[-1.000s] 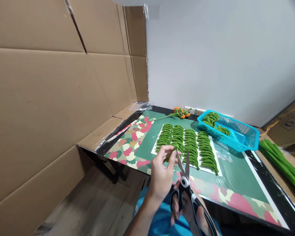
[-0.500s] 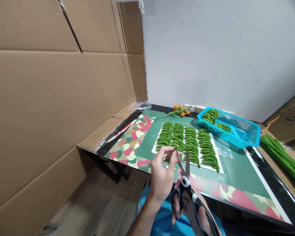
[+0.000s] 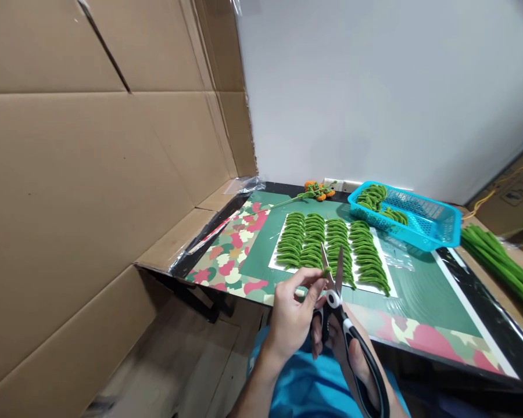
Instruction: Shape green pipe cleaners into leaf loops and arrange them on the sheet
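My left hand [image 3: 290,313] pinches a short green chenille stem piece [image 3: 326,271] between thumb and fingertips. Black-handled scissors [image 3: 333,299] are in my right hand [image 3: 358,361], with fingers and thumb through the grips. Their blades stand apart, pointing up and away, and the left blade is right beside the pinched piece. Just beyond both hands lies a white sheet [image 3: 377,284] bearing rows of curved green chenille pieces [image 3: 314,238] in several columns. Most of the pinched piece is hidden by my fingers.
A blue plastic basket [image 3: 451,232] with more green pieces stands at the back right. Long green chenille stems [image 3: 501,261] lie at the far right. An orange flower stem [image 3: 320,190] rests at the back of the green mat [image 3: 440,313]. Cardboard [image 3: 91,174] walls the left side.
My left hand and its pinched piece have come slightly nearer and to the right. The scissors have shifted a little right and their blades are somewhat closer together. The view has tilted slightly.
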### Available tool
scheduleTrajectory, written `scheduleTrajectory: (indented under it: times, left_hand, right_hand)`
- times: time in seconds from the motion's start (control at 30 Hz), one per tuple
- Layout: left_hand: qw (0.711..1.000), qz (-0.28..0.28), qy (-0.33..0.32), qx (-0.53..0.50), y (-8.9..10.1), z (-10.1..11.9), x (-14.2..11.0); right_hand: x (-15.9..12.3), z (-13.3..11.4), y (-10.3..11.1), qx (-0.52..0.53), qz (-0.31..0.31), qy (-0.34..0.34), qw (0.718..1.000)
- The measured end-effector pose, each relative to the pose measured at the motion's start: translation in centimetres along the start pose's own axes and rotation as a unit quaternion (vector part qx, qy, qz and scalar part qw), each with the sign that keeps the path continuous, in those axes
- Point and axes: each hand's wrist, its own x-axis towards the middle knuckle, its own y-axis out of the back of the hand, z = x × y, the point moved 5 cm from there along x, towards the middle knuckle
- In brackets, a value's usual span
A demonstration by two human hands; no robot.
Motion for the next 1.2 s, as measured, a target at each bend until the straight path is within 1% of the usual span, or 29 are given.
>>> scheduleTrajectory:
  times: [0.1,0.2,0.3,0.43,0.57,0.7,0.83,0.97,1.07,1.2]
  left_hand:
    - [0.999,-0.018,0.03,-0.013,0.0,-0.5,0.0]
    - [0.997,-0.056,0.056,-0.026,-0.1,-0.6,-0.1]
    - [0.996,-0.082,0.045,-0.001,0.1,-0.1,-0.1]
    - [0.995,-0.083,0.009,0.045,0.5,0.7,0.0]
    - [0.995,-0.098,0.02,0.025,0.2,0.6,-0.1]
    - [0.993,-0.116,0.015,0.033,-0.2,0.5,-0.2]
    - [0.992,-0.115,0.02,0.039,0.0,0.3,-0.3]
    - [0.993,-0.108,0.039,0.026,0.3,0.1,-0.3]
    - [0.992,-0.109,0.054,-0.003,0.2,-0.2,-0.2]
    - [0.991,-0.117,0.059,-0.017,0.1,-0.7,0.1]
  right_hand:
    - [0.5,0.4,-0.2,0.037,-0.01,-0.006,0.999]
    - [1.0,0.7,-0.2,0.073,-0.049,-0.006,0.996]
    - [1.1,0.5,0.0,0.059,-0.07,0.003,0.996]
    - [0.8,-0.1,0.3,0.036,-0.044,0.008,0.998]
    - [0.5,0.0,0.6,0.058,-0.028,-0.006,0.998]
    - [0.8,0.2,0.8,0.052,-0.049,-0.011,0.997]
    - [0.9,0.0,0.9,0.037,-0.025,-0.005,0.999]
    - [0.6,-0.8,0.2,0.042,-0.021,-0.004,0.999]
    - [0.2,-2.2,-0.2,0.052,-0.015,-0.009,0.998]
    - [-0.6,-4.3,-0.6,0.036,0.001,-0.005,0.999]
